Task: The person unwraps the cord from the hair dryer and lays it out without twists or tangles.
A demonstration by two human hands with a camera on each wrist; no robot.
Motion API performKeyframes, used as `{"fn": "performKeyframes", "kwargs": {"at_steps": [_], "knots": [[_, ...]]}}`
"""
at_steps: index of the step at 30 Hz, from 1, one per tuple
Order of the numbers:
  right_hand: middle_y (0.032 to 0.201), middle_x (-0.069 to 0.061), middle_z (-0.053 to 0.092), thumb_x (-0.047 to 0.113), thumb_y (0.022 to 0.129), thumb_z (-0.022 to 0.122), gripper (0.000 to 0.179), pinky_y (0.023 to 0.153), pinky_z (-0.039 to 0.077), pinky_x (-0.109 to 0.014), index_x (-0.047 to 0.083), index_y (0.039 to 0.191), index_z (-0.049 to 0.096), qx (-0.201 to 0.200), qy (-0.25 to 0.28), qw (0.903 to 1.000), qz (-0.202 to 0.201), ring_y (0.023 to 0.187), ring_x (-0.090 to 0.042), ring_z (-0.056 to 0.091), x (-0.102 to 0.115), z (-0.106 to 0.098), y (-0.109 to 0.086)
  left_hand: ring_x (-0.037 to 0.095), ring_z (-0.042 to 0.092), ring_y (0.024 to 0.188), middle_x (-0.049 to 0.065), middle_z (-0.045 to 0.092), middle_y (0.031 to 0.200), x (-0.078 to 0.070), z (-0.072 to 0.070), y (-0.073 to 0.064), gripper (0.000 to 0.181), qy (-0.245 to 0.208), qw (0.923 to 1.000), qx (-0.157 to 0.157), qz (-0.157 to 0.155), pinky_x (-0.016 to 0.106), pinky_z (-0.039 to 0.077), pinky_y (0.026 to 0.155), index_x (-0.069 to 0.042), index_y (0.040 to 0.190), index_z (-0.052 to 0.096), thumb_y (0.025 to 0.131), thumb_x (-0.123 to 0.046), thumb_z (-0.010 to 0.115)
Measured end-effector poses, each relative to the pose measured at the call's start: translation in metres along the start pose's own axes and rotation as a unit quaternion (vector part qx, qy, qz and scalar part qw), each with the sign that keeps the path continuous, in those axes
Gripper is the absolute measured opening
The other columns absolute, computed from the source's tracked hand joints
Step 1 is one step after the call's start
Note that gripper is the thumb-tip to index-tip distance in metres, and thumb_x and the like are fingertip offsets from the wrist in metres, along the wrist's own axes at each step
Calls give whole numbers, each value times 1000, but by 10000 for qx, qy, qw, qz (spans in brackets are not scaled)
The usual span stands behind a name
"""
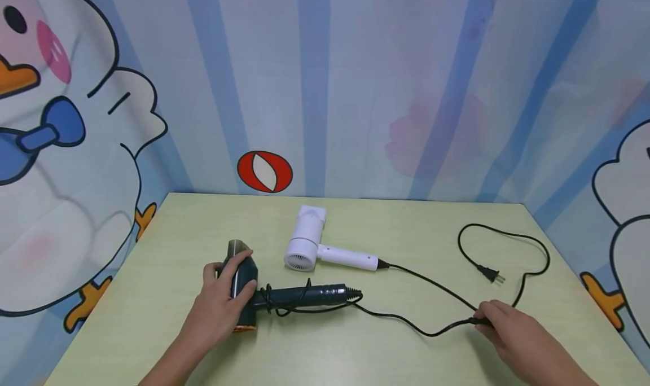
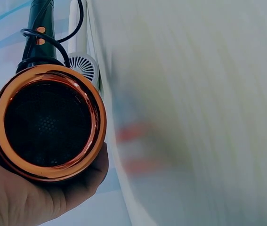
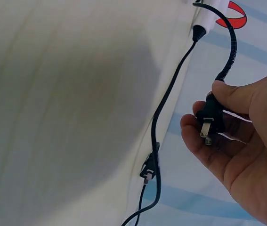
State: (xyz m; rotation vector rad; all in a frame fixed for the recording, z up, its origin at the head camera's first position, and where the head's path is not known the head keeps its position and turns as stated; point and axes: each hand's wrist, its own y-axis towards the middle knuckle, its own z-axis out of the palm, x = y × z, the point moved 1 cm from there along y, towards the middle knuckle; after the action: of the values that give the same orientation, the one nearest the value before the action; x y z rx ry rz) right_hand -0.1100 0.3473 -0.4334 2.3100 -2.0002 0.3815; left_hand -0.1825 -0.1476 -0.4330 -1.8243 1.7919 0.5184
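My left hand [image 1: 223,295] grips the barrel of a dark green hair dryer [image 1: 247,284]; its copper-rimmed round end [image 2: 4,122] faces the left wrist camera. The dryer's black cord [image 1: 396,316] loops around its handle [image 1: 315,295], then runs right. At that cord's far end, my right hand [image 1: 518,335] pinches a black two-prong plug [image 3: 212,115] between thumb and fingers. Just behind the green dryer, a white hair dryer [image 1: 304,242] lies on the table, handle pointing right.
The white dryer's cord [image 1: 431,281] passes by my right hand and curves to the back right, where its own plug [image 1: 490,273] lies. Both dryers are over a pale table [image 1: 396,222]. Behind it hangs a striped cartoon backdrop [image 1: 350,92].
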Motion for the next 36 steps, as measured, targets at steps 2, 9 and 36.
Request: {"fn": "performKeyframes", "kwargs": {"at_steps": [2, 9, 36], "knots": [[82, 10, 56, 14, 94, 72, 12, 62, 46, -30, 20, 92, 62, 35, -78, 10000, 26, 71, -5, 52, -3, 2, 0, 45, 59, 107, 25, 19, 152, 0, -1, -1, 59, -14, 10000, 6, -1, 46, 55, 74, -42, 157, 27, 103, -49, 52], [86, 8, 58, 11, 86, 79, 13, 69, 53, -32, 19, 91, 70, -21, -643, 9979, -117, 78, -10, 59, -14, 11, -1, 46, 58, 107, 25, 19, 152, 2, -1, -2, 60, 17, 10000, -24, -21, 47, 56, 75, -41, 157, 27, 103, -49, 51], [74, 4, 61, 2, 80, 81, 16, 68, 54, -40, 14, 77, 71, 410, -1333, 9890, 490, 70, -17, 60, -67, 16, -10, 49, 52, 119, 24, 19, 153, -1, -2, -5, 57, -320, 9994, 107, -38, 59, 54, 88, -43, 156, 27, 104, -47, 51]]}}
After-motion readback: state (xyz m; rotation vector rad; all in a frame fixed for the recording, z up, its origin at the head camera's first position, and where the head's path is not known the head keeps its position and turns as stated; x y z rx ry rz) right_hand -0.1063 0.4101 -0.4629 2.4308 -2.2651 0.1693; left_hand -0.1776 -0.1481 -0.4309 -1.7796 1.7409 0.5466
